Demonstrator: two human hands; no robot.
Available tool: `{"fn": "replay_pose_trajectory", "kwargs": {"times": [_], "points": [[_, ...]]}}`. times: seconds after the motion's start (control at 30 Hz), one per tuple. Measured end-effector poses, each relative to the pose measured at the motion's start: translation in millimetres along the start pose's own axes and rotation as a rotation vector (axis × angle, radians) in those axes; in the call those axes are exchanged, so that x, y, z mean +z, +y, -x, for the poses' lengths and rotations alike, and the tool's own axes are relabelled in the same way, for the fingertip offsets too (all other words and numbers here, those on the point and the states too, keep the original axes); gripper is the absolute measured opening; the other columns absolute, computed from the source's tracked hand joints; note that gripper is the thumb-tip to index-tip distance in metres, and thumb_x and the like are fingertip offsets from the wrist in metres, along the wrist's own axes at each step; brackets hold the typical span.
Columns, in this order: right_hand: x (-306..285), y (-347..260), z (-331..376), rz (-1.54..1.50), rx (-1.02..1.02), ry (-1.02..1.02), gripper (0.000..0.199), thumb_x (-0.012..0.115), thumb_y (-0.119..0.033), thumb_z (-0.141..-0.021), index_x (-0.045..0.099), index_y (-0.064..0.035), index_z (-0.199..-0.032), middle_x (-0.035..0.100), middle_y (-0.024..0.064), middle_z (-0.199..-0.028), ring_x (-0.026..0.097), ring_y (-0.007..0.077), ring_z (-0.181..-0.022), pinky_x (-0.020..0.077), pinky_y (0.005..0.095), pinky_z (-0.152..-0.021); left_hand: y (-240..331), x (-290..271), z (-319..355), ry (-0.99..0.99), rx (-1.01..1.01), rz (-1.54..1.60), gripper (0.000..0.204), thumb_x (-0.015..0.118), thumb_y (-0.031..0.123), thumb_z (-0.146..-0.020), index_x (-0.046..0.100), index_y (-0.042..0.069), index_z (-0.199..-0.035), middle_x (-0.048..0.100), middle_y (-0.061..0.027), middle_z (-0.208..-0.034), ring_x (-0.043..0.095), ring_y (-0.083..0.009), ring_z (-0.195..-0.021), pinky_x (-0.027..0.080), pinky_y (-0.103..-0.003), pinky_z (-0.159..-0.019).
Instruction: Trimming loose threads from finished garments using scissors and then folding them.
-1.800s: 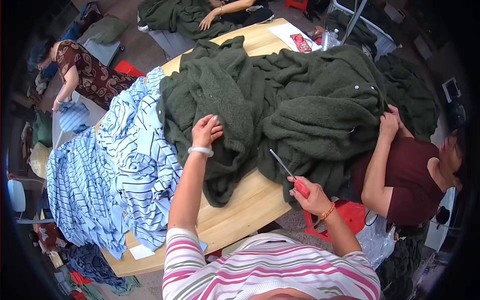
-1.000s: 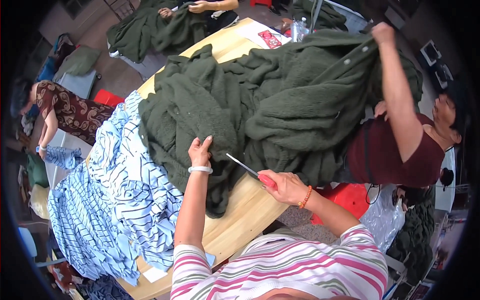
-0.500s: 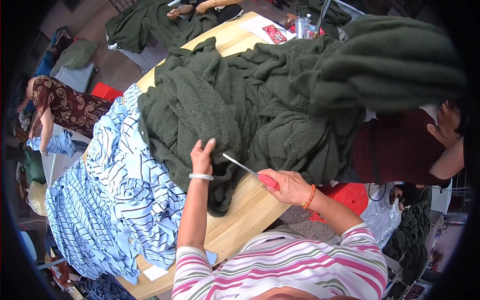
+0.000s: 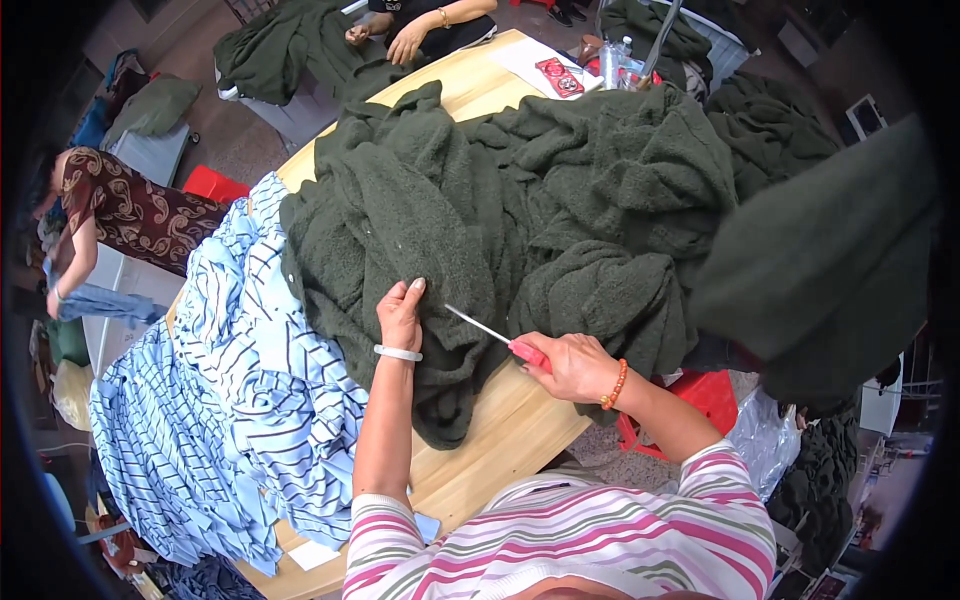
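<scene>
Head view, only one here: right hand [image 4: 575,365] is closed around a slim tool with a red handle and straight grey metal shaft [image 4: 518,347], fingers wrapped on the handle. Left hand [image 4: 400,318] lies on the near part of a dark green fleecy fabric heap [image 4: 400,200], thumb up against curled fingers; can't tell if any cloth is pinched. Heap sits on the pale wooden table [image 4: 500,415], directly ahead of the person. Key relation: shaft tip vs left hand. Tip is over the fleece, just right of the left thumb, apart from it; can't tell whether it touches the cloth. Left hand is nearer the middle of the heap; right hand is over the near table edge, at the heap's lower right. From the right grip, the fleece lies ahead and to the left. Tool's long axis runs diagonally, handle low right, tip up and left, away from the body and toward the left hand. The heap's folds in front of the left hand run mostly near to far, so the shaft sits across them at a slant. Light blue, dark-striped fabric pile [image 4: 275,390] borders the fleece on the left.
</scene>
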State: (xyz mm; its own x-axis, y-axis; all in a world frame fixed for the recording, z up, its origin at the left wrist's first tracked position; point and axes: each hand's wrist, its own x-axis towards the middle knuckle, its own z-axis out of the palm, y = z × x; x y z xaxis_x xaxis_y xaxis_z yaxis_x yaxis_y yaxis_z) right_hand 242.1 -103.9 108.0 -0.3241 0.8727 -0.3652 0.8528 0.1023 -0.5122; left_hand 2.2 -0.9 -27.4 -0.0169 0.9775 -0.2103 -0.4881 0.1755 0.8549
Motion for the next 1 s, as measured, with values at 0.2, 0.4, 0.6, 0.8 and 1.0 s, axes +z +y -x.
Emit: {"fn": "replay_pose_trajectory", "kwargs": {"times": [0.2,0.4,0.6,0.8,1.0], "points": [[-4,-3,-10,-0.179,-0.126,0.180,0.034,0.060,-0.027,-0.087,0.051,-0.0114,-0.116,0.065,0.0184,-0.080,0.062,0.0406,-0.077,0.0492,0.0480,-0.068,29,6,-38,0.042,-0.100,0.240,0.005,0.062,0.013,-0.090,0.061,0.008,-0.091,0.062,0.0055,-0.087,0.053,-0.0026,-0.068,0.042,-0.014,-0.062],[-22,-25,-35,-0.068,-0.006,0.110,0.031,0.057,-0.028,-0.088,0.053,-0.0121,-0.114,0.066,0.0206,-0.083,0.062,0.0441,-0.082,0.0470,0.0526,-0.077,19,7,-52,0.002,0.072,0.126,0.002,0.065,0.006,-0.087,0.064,0.005,-0.088,0.064,0.0019,-0.084,0.055,-0.0047,-0.073,0.043,-0.019,-0.070],[-21,-25,-48,-0.010,0.007,0.084,0.031,0.057,-0.029,-0.087,0.055,-0.0080,-0.111,0.065,0.0220,-0.086,0.061,0.0436,-0.087,0.0471,0.0507,-0.079,16,14,-38,0.014,0.144,0.026,0.001,0.065,0.003,-0.087,0.064,0.003,-0.087,0.065,0.0004,-0.085,0.056,-0.0055,-0.075,0.044,-0.019,-0.071],[-22,-25,-40,-0.039,0.014,-0.053,0.033,0.057,-0.031,-0.087,0.056,-0.0076,-0.110,0.066,0.0212,-0.090,0.061,0.0418,-0.091,0.0465,0.0487,-0.083,11,2,-35,0.025,0.107,0.063,0.003,0.066,0.003,-0.086,0.064,0.003,-0.089,0.065,0.0004,-0.085,0.057,-0.0054,-0.075,0.044,-0.019,-0.070],[-11,-16,-30,-0.030,-0.014,-0.046,0.035,0.056,-0.032,-0.088,0.055,-0.0087,-0.114,0.066,0.0215,-0.088,0.062,0.0423,-0.088,0.0471,0.0497,-0.079,-3,-6,-31,0.045,0.057,0.136,0.007,0.066,0.005,-0.086,0.065,0.003,-0.093,0.066,-0.0013,-0.088,0.059,-0.0068,-0.078,0.045,-0.020,-0.073]]}}
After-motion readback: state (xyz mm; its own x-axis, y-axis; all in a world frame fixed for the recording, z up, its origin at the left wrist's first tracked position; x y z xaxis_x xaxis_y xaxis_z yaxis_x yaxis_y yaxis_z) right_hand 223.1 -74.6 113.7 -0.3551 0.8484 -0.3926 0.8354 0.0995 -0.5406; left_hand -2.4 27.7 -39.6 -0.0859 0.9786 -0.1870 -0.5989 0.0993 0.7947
